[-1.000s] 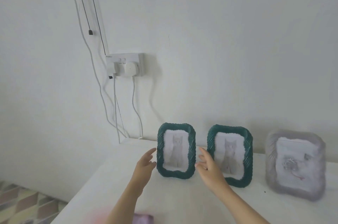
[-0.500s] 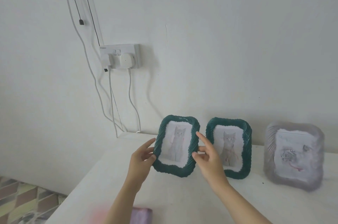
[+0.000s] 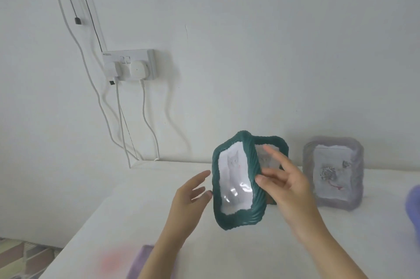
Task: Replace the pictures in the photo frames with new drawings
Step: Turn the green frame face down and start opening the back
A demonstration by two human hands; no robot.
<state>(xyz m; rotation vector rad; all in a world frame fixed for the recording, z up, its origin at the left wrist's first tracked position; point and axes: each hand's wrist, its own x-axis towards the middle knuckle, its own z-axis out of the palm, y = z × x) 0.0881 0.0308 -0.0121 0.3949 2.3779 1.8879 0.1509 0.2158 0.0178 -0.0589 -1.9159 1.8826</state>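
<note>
Pinched by one border only, a teal, rope-ribbed rectangular photo frame hangs tilted above a white tabletop, the person's right hand clamping its right edge, thumb on the front and fingers reaching behind. Their left hand is spread wide just beside the opposite border; whether a fingertip touches cannot be told. Behind the glazing sits a pale cat drawing, the picture due for swapping.

That one-sided hold is the hazard: the frame's weight hangs away from the thumb, and a slack pinch or quick turn could drop it face-down onto the table. Directly behind the right hand stands a second teal ribbed frame, close enough that a backward sweep of knuckles or a corner could tip it. A grey fluffy-edged frame holding a rose drawing stands near on the right, so room there is tight, and a blurred blue shape intrudes at the far right.

Open room lies leftward and toward the person, where bare table runs to its left edge above a patterned floor. A blurred lilac flat object lies at the near edge beside the left forearm. White cables drop from a wall socket to the table's far left corner, well apart from both hands.
</note>
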